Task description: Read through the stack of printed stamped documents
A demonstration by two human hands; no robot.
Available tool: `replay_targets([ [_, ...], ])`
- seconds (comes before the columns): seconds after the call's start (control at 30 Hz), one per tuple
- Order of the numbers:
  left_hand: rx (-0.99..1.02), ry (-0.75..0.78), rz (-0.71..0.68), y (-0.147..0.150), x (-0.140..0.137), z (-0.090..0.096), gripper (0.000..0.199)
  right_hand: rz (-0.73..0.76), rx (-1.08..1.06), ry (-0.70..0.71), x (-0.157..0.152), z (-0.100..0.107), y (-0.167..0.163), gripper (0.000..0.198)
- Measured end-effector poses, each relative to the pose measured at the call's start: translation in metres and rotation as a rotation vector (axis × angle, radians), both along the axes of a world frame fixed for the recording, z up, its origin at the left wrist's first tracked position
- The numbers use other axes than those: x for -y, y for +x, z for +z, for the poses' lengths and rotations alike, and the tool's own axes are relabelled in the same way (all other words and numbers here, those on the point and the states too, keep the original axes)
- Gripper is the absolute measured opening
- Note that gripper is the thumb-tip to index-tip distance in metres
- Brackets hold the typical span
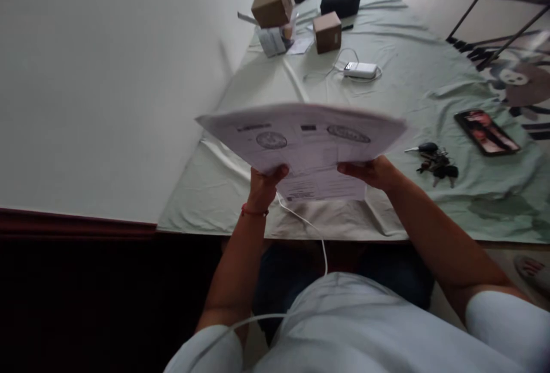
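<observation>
Both my hands hold a stack of printed paper sheets (318, 155) above the near part of the table. Stamp-like ovals and lines of print show on the top sheet, and its far edge is blurred. My left hand (267, 185) grips the near left side, thumb on top and fingers hidden beneath. On the near right side, my right hand (372, 172) has its thumb laid over the paper, its other fingers mostly out of sight below. A red bracelet (254, 211) circles my left wrist. Right of the papers lies a bunch of keys (439, 164).
A pale green cloth (399, 201) covers the table. A phone (487, 132) lies at the right. Farther back are a white power bank (360, 70) with a cable, two cardboard boxes (327, 32) and a black pouch (341, 3). A white wall (107, 86) borders the left side.
</observation>
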State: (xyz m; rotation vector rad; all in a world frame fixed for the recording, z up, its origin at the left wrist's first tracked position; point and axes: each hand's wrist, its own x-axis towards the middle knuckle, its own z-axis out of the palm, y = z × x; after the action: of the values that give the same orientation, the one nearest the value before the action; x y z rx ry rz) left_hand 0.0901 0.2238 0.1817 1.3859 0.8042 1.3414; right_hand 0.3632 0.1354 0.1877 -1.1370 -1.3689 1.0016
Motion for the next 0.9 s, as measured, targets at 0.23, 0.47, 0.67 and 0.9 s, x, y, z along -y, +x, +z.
replay_targets([
  [0.23, -0.362, 0.025, -0.257, -0.013, 0.008, -0.025, 0.043, 0.268, 0.011, -0.066, 0.000, 0.001, 0.001, 0.040],
  [0.47, -0.330, -0.082, -0.225, -0.019, 0.017, -0.001, 0.031, 0.150, -0.046, -0.172, 0.008, 0.015, -0.004, 0.041],
  [0.67, -0.041, -0.364, -0.110, -0.005, 0.031, 0.014, 0.047, 0.106, -0.290, -0.360, 0.005, 0.020, -0.005, 0.055],
  [0.9, 0.062, -0.575, -0.277, 0.001, 0.043, 0.003, 0.052, 0.169, -0.199, -0.394, 0.011, 0.017, -0.001, 0.053],
])
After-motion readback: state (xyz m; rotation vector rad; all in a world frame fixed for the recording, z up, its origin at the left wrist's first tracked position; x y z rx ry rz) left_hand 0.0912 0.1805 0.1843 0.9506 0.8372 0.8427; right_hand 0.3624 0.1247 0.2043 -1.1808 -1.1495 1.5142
